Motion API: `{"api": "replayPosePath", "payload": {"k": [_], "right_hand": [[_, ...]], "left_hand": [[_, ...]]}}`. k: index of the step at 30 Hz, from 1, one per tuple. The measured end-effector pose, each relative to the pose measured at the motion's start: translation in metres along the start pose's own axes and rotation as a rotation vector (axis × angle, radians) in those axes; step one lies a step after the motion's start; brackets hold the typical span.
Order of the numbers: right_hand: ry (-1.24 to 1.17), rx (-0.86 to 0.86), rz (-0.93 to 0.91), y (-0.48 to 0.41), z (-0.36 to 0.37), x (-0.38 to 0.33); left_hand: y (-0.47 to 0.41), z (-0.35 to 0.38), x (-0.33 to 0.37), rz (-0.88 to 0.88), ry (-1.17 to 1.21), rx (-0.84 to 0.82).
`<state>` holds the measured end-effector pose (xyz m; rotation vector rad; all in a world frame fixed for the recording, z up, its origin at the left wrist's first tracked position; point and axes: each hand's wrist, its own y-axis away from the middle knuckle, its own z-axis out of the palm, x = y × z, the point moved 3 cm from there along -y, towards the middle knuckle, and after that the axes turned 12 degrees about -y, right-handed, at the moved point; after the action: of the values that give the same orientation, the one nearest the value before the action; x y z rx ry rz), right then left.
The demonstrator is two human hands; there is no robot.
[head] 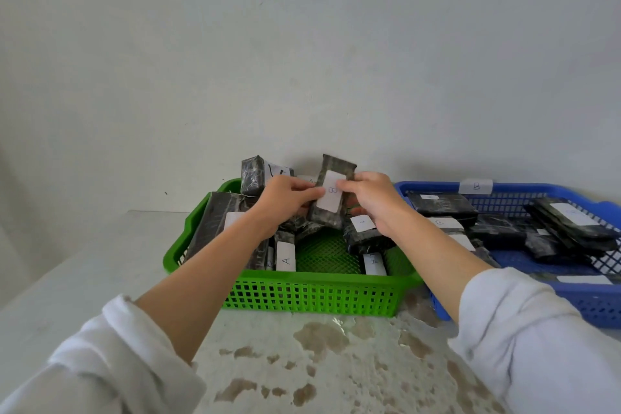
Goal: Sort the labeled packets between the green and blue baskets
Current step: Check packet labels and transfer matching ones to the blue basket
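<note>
both hands held one dark packet [331,198] upright above the green basket [312,292].
the left hand [285,200] and right hand [373,202] pinched its sides, fingertips on the white label marked b. other labelled packets lay in the green basket and in the blue basket [591,302] just beside it on the right, on the stained table [336,366].

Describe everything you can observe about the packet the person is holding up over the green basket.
The held packet is a flat, dark, rectangular block wrapped in glossy, crinkled film. A white paper label on its facing side bears a handwritten letter that looks like B. It stands roughly upright, tilted slightly, above the green basket. The left hand pinches its left edge and the right hand its right edge; its lower end sits near other packets in the basket.
</note>
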<state>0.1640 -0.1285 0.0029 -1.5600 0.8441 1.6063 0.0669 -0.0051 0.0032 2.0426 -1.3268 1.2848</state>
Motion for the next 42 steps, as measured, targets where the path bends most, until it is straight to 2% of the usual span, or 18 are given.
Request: {"api": "replayPosePath", "payload": {"k": [2, 4, 8, 12, 15, 18, 25, 27, 30, 33, 35, 38, 40, 42], "right_hand": [[0.076, 0.125, -0.096, -0.008, -0.012, -0.001], [0.266, 0.188, -0.183, -0.012, -0.024, -0.002], [0.687, 0.062, -0.190, -0.014, -0.027, 0.004], [0.930, 0.050, -0.226, -0.011, -0.022, 0.007], [0.957, 0.022, -0.186, -0.012, -0.021, 0.007], [0.975, -0.001, -0.153, -0.011, -0.021, 0.004], [0.887, 0.060, -0.126, -0.008, -0.023, 0.003], [0.827, 0.105, -0.158, -0.006, -0.024, 0.004], [0.655, 0.191, -0.305, 0.002, -0.030, 0.003], [0.649, 0.176, -0.376, 0.005, -0.039, -0.002], [0.644, 0.165, -0.330, 0.005, -0.045, -0.004], [0.463, 0.204, -0.233, 0.008, -0.052, -0.010], [0.247, 0.205, -0.098, 0.012, -0.055, -0.014], [-0.076, 0.148, 0.106, 0.018, -0.058, -0.015]], "left_hand": [[-0.010, 0.002, -0.002, 0.078, -0.165, 0.009], [-0.020, 0.004, -0.003, 0.237, -0.589, 0.011], [-0.041, 0.023, -0.010, 0.379, -1.139, -0.186], [-0.054, 0.042, -0.018, 0.426, -1.409, -0.280], [-0.055, 0.047, -0.020, 0.446, -1.402, -0.234], [-0.052, 0.046, -0.019, 0.390, -1.326, -0.180], [-0.037, 0.036, -0.012, 0.269, -0.931, 0.010], [-0.034, 0.036, -0.012, 0.233, -0.883, 0.050], [-0.032, 0.035, -0.009, 0.203, -0.786, 0.105], [-0.029, 0.032, -0.003, 0.196, -0.610, 0.201], [-0.024, 0.031, 0.003, 0.207, -0.483, 0.272], [-0.012, 0.034, 0.017, 0.317, -0.370, 0.315], [-0.001, 0.037, 0.026, 0.442, -0.379, 0.318], [0.009, 0.039, 0.034, 0.561, -0.443, 0.348]]}}
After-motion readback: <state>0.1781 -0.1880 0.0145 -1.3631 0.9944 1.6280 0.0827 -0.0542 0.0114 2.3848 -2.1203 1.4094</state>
